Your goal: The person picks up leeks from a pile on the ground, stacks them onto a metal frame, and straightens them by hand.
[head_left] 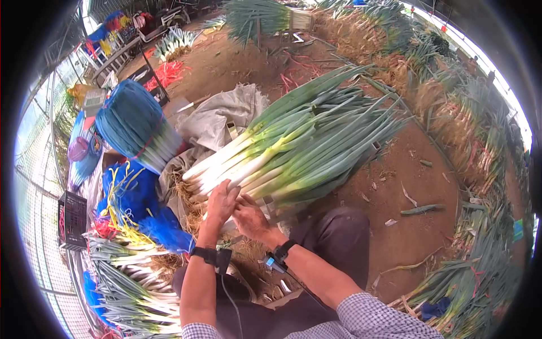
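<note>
**Inspector:** Where is the leek bundle (pixel 299 144) found?
**Recorder:** It is found directly in front of the person, laid on its side. White stems and roots are pointed to the lower left; green leaves are spread to the upper right. What it is carried by is largely hidden.

**Inspector:** How are the hands placed?
**Recorder:** The left hand (pixel 221 201) is placed at the stems near the root end, fingers bent. The right hand (pixel 251 218) is held just beside it, fingers likewise curled. Whether a stem is gripped by either cannot be determined. A black strap (pixel 204 256) is worn on the left wrist and a dark band (pixel 284 248) on the right.

**Inspector:** What is noted close by?
**Recorder:** A grey cloth (pixel 217 116) is seen rumpled beside the bundle, on its upper left. Beyond it, a blue-wrapped bundle (pixel 132 124) is stood at a tilt. Blue netting (pixel 132 195) is heaped below that, with yellow strips (pixel 131 229) tangled in it. More leeks (pixel 132 294) are piled at the lower left.

**Inspector:** And farther out?
**Recorder:** A black crate (pixel 72 220) is seen at the left edge. Bare earth (pixel 415 175) is shown on the right, bordered by a long leek heap (pixel 485 147).
</note>
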Demonstrator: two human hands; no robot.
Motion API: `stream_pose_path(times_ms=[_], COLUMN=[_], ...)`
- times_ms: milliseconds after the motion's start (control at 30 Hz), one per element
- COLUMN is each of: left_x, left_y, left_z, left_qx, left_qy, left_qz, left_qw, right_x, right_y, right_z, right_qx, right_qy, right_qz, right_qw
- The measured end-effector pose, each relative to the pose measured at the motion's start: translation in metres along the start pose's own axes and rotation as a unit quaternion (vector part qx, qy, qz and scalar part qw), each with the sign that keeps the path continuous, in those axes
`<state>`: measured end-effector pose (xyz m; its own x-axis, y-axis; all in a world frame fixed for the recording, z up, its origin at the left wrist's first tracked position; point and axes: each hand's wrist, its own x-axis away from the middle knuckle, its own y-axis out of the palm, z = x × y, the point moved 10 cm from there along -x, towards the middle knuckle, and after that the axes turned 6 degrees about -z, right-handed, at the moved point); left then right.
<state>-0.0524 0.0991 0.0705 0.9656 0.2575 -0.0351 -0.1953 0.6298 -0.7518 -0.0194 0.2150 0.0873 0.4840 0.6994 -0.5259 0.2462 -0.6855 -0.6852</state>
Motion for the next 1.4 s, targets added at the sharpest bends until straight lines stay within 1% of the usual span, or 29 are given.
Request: stream_pose_path(times_ms=[67,100,133,167,200,233,267,300,367,400,433,500,533,567,600,633,667,700,833,900,933,967,1033,1100,1167,1200,1267,1333,1400], left_x=[-0.003,-0.005,0.003,0.001,0.01,0.019,0.008,0.018,0.019,0.019,0.018,0.017,0.023,0.03,0.013,0.031,0.032,0.032,0.023,0.023,0.022,0.023,0.023,0.023,0.024,0.025,0.025,0.029,0.028], left_y=[0.003,0.008,0.018,0.013,-0.008,-0.013,-0.014,-0.024,-0.029,-0.031,-0.029,-0.02,-0.008,0.001,0.012,-0.011,-0.01,-0.013,0.008,0.01,0.009,0.008,0.012,0.013,0.01,0.009,0.009,0.008,0.004], left_z=[0.008,0.022,0.031,0.032,0.053,0.073,0.084,0.104,0.108,0.108,0.099,0.059,0.033,0.013,-0.033,-0.024,-0.018,-0.026,-0.046,-0.049,-0.048,-0.048,-0.054,-0.053,-0.053,-0.053,-0.054,-0.052,-0.049], left_qx=[-0.02,-0.108,-0.202,-0.112,0.003,-0.033,-0.043,-0.083,-0.084,-0.078,-0.084,-0.094,-0.111,-0.12,-0.051,-0.011,-0.087,-0.003,-0.009,-0.029,-0.024,-0.017,-0.01,-0.011,-0.004,-0.006,-0.009,0.014,0.024], left_qy=[-0.015,0.104,0.211,0.195,0.194,0.226,0.168,0.195,0.195,0.193,0.178,0.148,0.206,0.27,0.053,0.143,0.141,0.049,-0.005,-0.013,-0.014,-0.017,-0.025,-0.028,-0.028,-0.029,-0.028,-0.031,-0.029], left_qz=[0.037,0.101,0.158,0.186,0.226,0.231,0.167,0.221,0.197,0.178,0.164,0.128,0.123,0.118,-0.003,0.129,0.071,0.026,-0.016,-0.02,-0.014,-0.007,-0.001,0.002,0.012,0.015,0.02,0.015,0.02], left_qw=[0.999,0.984,0.943,0.957,0.955,0.946,0.971,0.952,0.957,0.962,0.967,0.976,0.964,0.948,0.997,0.981,0.984,0.998,1.0,0.999,1.0,1.0,1.0,1.0,1.0,0.999,0.999,0.999,0.999], right_x=[0.003,0.006,0.001,-0.003,0.006,0.013,0.019,0.02,0.02,0.015,0.014,0.001,-0.002,-0.001,0.003,0.005,0.003,0.0,-0.009,-0.027,-0.029,-0.043,-0.069,-0.1,-0.124,-0.131,-0.134,-0.107,-0.077], right_y=[0.012,0.016,0.004,-0.009,0.011,0.018,0.023,0.039,0.05,0.033,0.024,0.007,0.001,0.001,0.005,0.009,0.006,-0.004,-0.008,-0.021,-0.025,-0.049,-0.097,-0.164,-0.2,-0.198,-0.176,-0.125,-0.097], right_z=[0.006,0.012,0.008,0.002,0.019,0.022,0.024,0.043,0.05,0.041,0.027,0.001,-0.009,-0.012,-0.004,0.006,0.004,-0.004,-0.005,0.002,0.0,-0.012,-0.001,-0.027,-0.021,-0.006,0.043,0.097,0.134], right_qx=[-0.01,-0.077,-0.112,-0.146,-0.186,-0.166,-0.146,-0.441,-0.529,-0.354,-0.162,-0.053,0.004,-0.003,-0.029,-0.05,-0.049,-0.046,-0.052,-0.226,-0.312,-0.238,-0.019,-0.042,-0.102,-0.04,0.084,0.203,0.239], right_qy=[-0.025,-0.022,-0.028,-0.036,-0.007,0.004,0.015,0.137,0.191,0.123,0.049,-0.027,-0.061,-0.069,-0.045,-0.021,-0.023,-0.03,-0.038,0.1,0.166,0.075,0.047,0.003,0.042,0.04,0.036,0.023,0.063], right_qz=[0.007,0.006,0.029,0.052,0.054,0.03,0.005,0.019,0.017,0.008,0.001,-0.015,-0.021,-0.024,-0.026,-0.027,-0.03,-0.019,-0.098,-0.234,-0.298,-0.298,-0.271,-0.206,-0.191,-0.211,-0.247,-0.4,-0.47], right_qw=[1.0,0.997,0.993,0.987,0.981,0.986,0.989,0.887,0.826,0.927,0.986,0.998,0.998,0.997,0.998,0.998,0.998,0.998,0.993,0.94,0.887,0.921,0.961,0.978,0.975,0.976,0.965,0.893,0.848])
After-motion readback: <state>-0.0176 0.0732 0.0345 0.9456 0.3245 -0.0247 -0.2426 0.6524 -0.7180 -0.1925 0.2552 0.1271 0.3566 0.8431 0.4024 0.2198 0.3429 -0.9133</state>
